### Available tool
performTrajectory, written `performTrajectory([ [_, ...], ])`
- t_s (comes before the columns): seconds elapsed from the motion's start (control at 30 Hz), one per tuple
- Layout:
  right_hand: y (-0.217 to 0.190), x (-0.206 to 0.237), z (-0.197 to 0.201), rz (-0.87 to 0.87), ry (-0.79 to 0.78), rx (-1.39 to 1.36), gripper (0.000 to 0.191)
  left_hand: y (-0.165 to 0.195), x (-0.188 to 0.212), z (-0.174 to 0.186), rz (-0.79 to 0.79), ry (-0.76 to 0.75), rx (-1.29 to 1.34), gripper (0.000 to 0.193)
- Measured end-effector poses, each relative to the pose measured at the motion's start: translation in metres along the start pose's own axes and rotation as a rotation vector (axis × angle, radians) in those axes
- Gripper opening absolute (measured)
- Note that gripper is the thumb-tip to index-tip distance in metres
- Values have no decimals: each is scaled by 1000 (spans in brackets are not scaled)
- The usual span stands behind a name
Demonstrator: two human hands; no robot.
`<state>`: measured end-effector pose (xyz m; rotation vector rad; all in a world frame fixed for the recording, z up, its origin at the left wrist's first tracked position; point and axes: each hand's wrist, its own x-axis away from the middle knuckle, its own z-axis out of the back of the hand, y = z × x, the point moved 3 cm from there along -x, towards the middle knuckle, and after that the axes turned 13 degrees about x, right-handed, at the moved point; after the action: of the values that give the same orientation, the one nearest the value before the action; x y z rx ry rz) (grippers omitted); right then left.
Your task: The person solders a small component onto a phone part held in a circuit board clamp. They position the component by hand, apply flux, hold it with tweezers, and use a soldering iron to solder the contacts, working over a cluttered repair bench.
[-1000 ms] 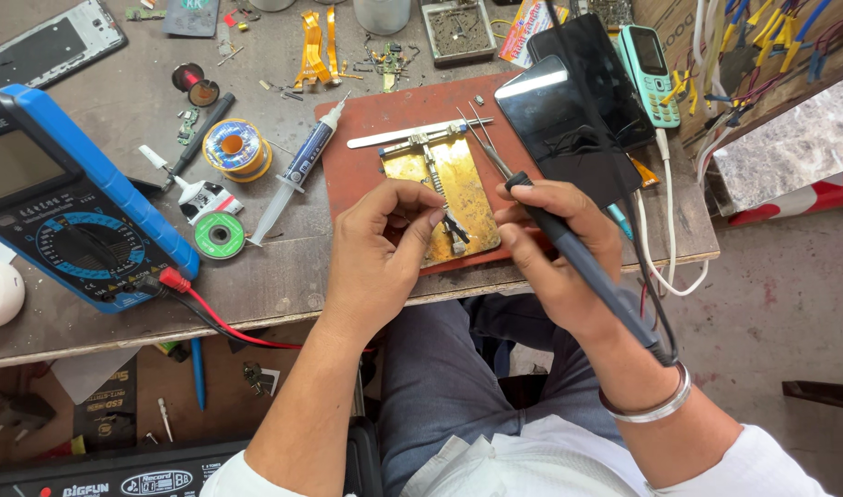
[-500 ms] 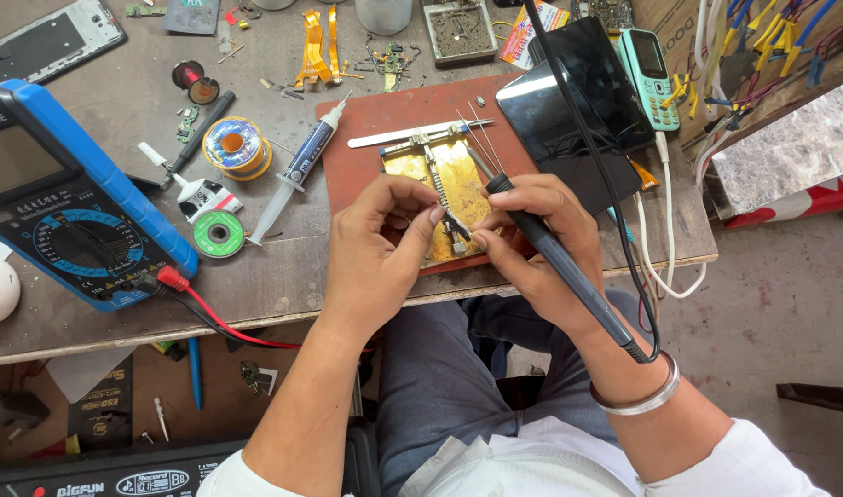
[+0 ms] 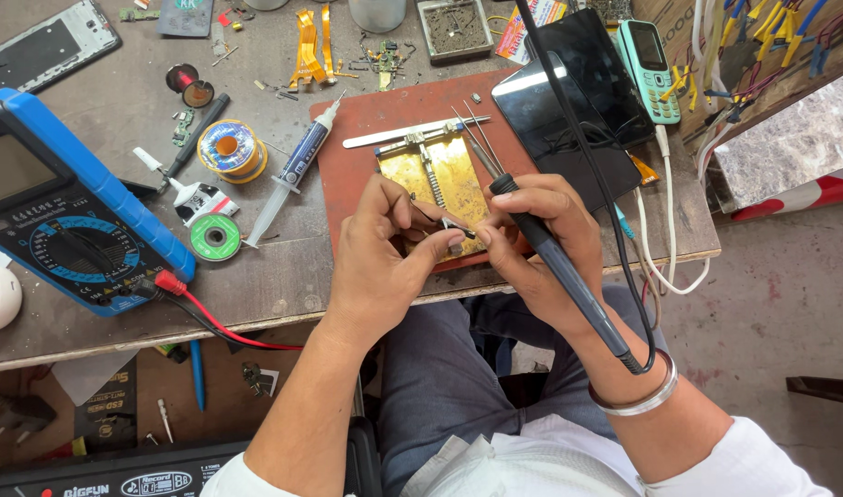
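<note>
My right hand [image 3: 539, 241] grips a black soldering iron [image 3: 569, 276]; its metal tip points up past the brass holder plate [image 3: 444, 175], and its cord runs up over a dark phone. My left hand [image 3: 383, 250] pinches a small dark part [image 3: 458, 228] with thin tweezers. The fingertips of both hands meet over the near end of the brass plate. That plate lies on a red-brown mat [image 3: 366, 129]. What sits under the fingers is hidden.
A blue multimeter [image 3: 67, 212] with red and black leads lies at the left. A solder spool [image 3: 228, 149], green wick reel [image 3: 215, 237] and syringe [image 3: 297, 166] lie beside the mat. A dark phone [image 3: 578, 110] and a teal keypad phone [image 3: 650, 57] lie at the right.
Both hands have drawn back toward the near end of the brass plate and closed together. The soldering iron has tilted more upright with its tip lifted off the plate.
</note>
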<state>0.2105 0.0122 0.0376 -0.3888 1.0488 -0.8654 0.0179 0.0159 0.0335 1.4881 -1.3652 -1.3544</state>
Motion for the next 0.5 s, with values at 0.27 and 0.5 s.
performTrajectory([
  [0.27,2,3,-1,-7,13,12,40,0,0,0,-5,-3,-55,45],
  [0.5,2,6,-3,-25,16,-53,45,-1,0,-2,0,-34,-66,46],
])
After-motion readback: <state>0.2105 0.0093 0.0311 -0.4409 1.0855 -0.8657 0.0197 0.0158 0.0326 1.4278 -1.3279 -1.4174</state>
